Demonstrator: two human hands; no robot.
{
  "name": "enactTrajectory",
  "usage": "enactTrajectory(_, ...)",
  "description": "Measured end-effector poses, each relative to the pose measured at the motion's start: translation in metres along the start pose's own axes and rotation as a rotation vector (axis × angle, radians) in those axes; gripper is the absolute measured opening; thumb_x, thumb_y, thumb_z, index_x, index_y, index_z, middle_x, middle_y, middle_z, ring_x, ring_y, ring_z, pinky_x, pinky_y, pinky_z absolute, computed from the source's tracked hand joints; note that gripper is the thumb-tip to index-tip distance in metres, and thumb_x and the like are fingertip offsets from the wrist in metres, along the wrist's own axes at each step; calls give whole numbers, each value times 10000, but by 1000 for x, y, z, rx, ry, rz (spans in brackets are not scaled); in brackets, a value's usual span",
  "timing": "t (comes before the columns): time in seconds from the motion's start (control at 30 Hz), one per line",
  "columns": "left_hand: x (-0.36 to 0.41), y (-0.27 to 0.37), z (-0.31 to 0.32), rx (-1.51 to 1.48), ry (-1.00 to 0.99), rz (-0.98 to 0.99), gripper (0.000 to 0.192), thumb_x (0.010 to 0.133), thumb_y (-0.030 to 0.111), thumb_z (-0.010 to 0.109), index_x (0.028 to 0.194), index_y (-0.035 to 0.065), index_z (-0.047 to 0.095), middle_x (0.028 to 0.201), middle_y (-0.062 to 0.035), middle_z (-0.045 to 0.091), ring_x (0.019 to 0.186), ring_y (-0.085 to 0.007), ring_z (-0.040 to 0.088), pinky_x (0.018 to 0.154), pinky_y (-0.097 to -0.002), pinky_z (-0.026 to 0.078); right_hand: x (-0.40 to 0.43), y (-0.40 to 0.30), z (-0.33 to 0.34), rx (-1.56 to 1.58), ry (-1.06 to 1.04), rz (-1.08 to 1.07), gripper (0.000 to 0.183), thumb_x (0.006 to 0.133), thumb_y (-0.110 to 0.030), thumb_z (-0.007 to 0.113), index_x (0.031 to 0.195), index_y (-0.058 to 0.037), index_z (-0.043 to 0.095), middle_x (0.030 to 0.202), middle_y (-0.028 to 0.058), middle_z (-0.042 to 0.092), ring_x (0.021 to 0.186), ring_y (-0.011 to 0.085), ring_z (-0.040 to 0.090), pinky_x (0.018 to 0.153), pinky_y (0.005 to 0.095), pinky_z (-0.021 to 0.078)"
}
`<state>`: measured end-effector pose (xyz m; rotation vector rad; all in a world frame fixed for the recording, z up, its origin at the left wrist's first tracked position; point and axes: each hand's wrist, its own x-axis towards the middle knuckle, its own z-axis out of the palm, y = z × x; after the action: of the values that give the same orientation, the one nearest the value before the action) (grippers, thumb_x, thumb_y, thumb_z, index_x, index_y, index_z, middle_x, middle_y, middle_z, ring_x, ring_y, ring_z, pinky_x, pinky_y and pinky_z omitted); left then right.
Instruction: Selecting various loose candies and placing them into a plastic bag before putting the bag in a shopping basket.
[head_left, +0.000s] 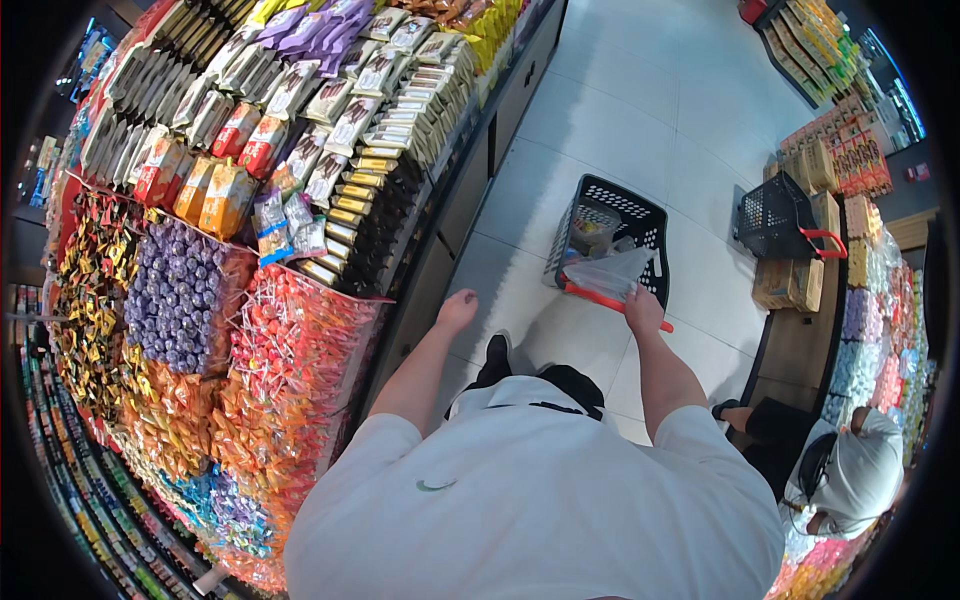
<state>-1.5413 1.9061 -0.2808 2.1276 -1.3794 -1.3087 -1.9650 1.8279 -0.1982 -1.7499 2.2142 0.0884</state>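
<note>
My right hand (643, 309) grips the red handle (596, 297) of a black perforated shopping basket (651, 217), which is in front of me above the tiled floor. Inside the basket is a clear plastic bag (609, 271), its near corner reaching up to my right hand; I cannot tell whether the fingers also hold it. Bagged goods (592, 229) lie farther in, partly hidden by the plastic. My left hand (457, 309) hangs with curled fingers beside the sweets display, apart from it, and nothing shows in it.
On the left, a sloping display holds purple-wrapped sweets (176, 296), lollipops (274, 322) and packaged snacks (352, 124). Across the aisle, another black basket (776, 214) with a red handle rests by cardboard boxes (787, 285). A person (844, 472) is close at my right.
</note>
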Motion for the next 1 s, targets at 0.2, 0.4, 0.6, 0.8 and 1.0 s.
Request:
enactTrajectory(0.2, 15, -22, -10, 8, 25, -114, 416, 908, 334, 541, 1246, 113, 642, 1235, -164, 666, 1174, -337, 617, 1000, -415, 489, 72, 0, -8, -7, 135, -70, 371, 984, -349, 422, 1142, -97, 645, 956, 185, 714, 926, 380, 685, 802, 509, 524)
enactTrajectory(0.4, -33, -115, 28, 115, -91, -427, 411, 869, 339, 551, 1196, 128, 684, 1161, -161, 695, 1015, -310, 690, 860, -414, 557, 182, -14, -43, -38, 156, -119, 380, 992, -381, 432, 1050, -75, 651, 916, 182, 712, 866, 385, 691, 755, 517, 534)
enactTrajectory(0.6, -45, -152, 62, 709, -333, -78, 331, 857, 285, 540, 1032, 77, 729, 1165, -171, 684, 1080, -343, 655, 936, -438, 524, 300, -17, -84, 55, 112, -129, 410, 1002, -384, 417, 1078, -69, 668, 985, 191, 716, 937, 389, 690, 820, 516, 536)
enactTrajectory(0.8, 52, 12, 57, 371, -230, -213, 300, 862, 250, 526, 987, 64, 726, 1120, -198, 685, 1058, -358, 652, 922, -461, 520, 401, -30, -107, 57, 97, -199, 404, 995, -375, 426, 1049, -64, 677, 1011, 198, 711, 955, 394, 685, 833, 519, 532)
enactTrajectory(1.0, 164, 234, 34, 24, 127, -56, 405, 944, 316, 548, 1256, 72, 636, 1225, -170, 668, 1142, -342, 630, 982, -403, 491, 467, -35, -135, 150, 65, -133, 407, 976, -366, 432, 1112, -71, 677, 1087, 205, 702, 1018, 392, 674, 879, 500, 527)
